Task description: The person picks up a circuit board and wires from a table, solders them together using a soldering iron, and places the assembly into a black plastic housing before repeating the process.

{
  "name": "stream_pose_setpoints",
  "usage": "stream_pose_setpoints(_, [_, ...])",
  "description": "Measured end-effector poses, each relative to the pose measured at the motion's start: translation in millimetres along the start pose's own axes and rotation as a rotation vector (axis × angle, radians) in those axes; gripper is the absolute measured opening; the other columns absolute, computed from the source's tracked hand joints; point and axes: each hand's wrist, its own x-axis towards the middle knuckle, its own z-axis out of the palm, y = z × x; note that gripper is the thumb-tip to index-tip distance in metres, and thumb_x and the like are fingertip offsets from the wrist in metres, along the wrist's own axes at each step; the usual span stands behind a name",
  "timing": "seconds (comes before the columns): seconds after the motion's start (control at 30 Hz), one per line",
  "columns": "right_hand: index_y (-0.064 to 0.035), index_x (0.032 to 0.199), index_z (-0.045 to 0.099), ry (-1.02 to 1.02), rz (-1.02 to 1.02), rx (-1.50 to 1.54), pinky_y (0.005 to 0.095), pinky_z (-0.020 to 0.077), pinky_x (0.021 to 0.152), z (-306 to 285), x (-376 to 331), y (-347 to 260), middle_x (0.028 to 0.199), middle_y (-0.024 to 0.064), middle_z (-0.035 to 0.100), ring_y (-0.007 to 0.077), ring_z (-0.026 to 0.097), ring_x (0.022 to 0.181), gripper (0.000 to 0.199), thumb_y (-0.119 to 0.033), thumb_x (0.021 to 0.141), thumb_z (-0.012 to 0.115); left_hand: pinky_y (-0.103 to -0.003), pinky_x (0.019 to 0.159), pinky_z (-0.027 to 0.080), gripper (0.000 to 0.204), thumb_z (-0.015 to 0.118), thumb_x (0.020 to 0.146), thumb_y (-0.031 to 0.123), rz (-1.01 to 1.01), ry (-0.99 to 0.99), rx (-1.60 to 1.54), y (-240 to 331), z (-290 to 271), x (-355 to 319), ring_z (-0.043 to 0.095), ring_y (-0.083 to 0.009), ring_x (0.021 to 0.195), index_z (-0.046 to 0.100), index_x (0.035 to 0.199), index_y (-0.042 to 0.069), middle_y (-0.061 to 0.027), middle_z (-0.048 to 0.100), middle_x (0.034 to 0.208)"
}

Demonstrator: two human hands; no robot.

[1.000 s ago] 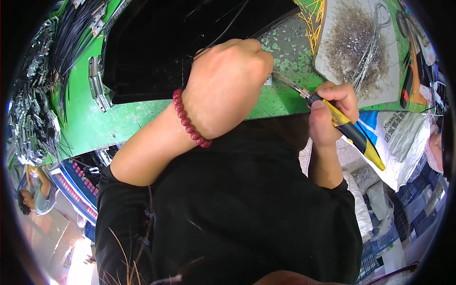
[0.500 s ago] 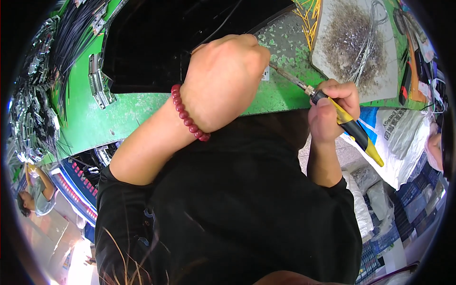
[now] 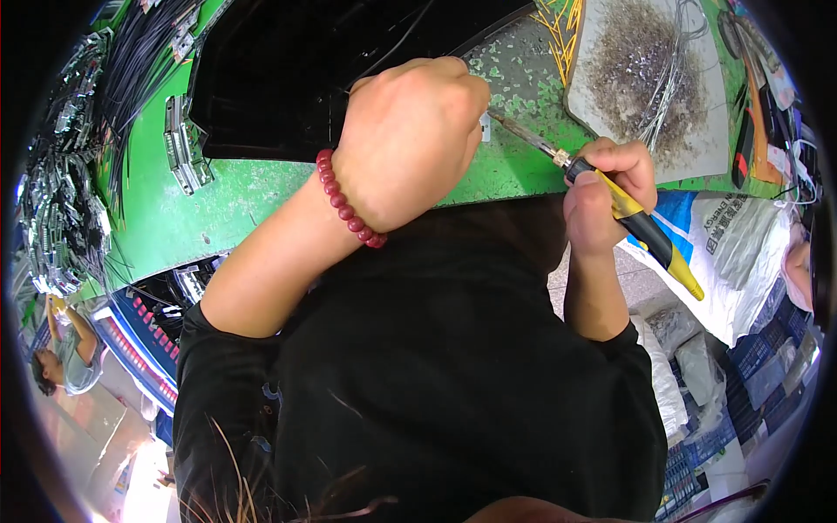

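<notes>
A yellow-and-black soldering iron is gripped in my right hand, with thumb and fingers closed round its handle. Its metal tip points up and left, ending close beside the knuckles of my left hand. That hand is closed over the edge of a glossy black panel. Its fingers are tucked out of sight, so what they pinch is hidden. A small whitish piece shows just past its knuckles. Above the hand, a thin dark wire runs across the panel.
The panel rests on a worn green table. Right of it lies a pale board with dark residue and a tangle of solder wire; yellow wires lie beside it. Metal strips and black wires are at left. A person works far left.
Both hands have shifted very slightly up and left, the soldering iron moving along with the right one. Their grips look the same.
</notes>
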Motion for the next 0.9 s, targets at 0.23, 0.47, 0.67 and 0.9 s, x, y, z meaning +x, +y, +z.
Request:
stream_pose_setpoints(0.23, [0.0002, 0.085, 0.048, -0.07, -0.027, -0.114, 0.0224, 0.0368, 0.054, -1.7, 1.4, -1.0, 0.071, 0.0087, 0.053, 0.011, 0.046, 0.06, 0.016, -0.006, 0.078, 0.061, -0.04, 0.056, 0.048, 0.009, 0.061, 0.073, 0.006, -0.015, 0.026, 0.015, 1.5, 1.9, -1.0, 0.059, -0.031, 0.066, 0.055, 0.067, 0.004, -0.0092, 0.057, 0.072])
stream_pose_setpoints(0.47, [-0.0013, 0.085, 0.051, -0.079, 0.002, -0.147, 0.0221, 0.034, 0.056, -0.1, 2.1, -3.5, 0.075, 0.0069, 0.055, 0.008, 0.044, 0.062, 0.021, -0.008, 0.075, 0.068, -0.039, 0.056, 0.048, 0.009, 0.061, 0.073, 0.005, -0.016, 0.019, 0.006, 0.6, 1.6, -0.4, 0.059, -0.0306, 0.067, 0.054, 0.067, 0.004, -0.009, 0.057, 0.072])
stream_pose_setpoints(0.67, [-0.0012, 0.084, 0.05, 0.015, -0.054, -0.005, 0.0224, 0.0343, 0.057, -2.9, -2.2, 4.5, 0.074, 0.0071, 0.054, 0.0092, 0.044, 0.063, 0.02, -0.007, 0.075, 0.067, -0.039, 0.056, 0.048, 0.009, 0.061, 0.073, 0.005, -0.006, 0.02, -0.001, 0.2, 1.9, -0.4, 0.059, -0.0303, 0.067, 0.055, 0.067, 0.004, -0.009, 0.057, 0.072])
stream_pose_setpoints(0.9, [-0.0013, 0.085, 0.047, -0.029, -0.07, -0.058, 0.0231, 0.0383, 0.05, -3.6, -0.3, 1.8, 0.067, 0.0095, 0.051, 0.0128, 0.046, 0.056, 0.019, -0.01, 0.078, 0.063, -0.038, 0.058, 0.049, 0.007, 0.062, 0.073, 0.006, -0.016, 0.04, 0.052, 4.1, 3.0, -2.6, 0.06, -0.0292, 0.069, 0.056, 0.07, 0.005, -0.0085, 0.058, 0.074])
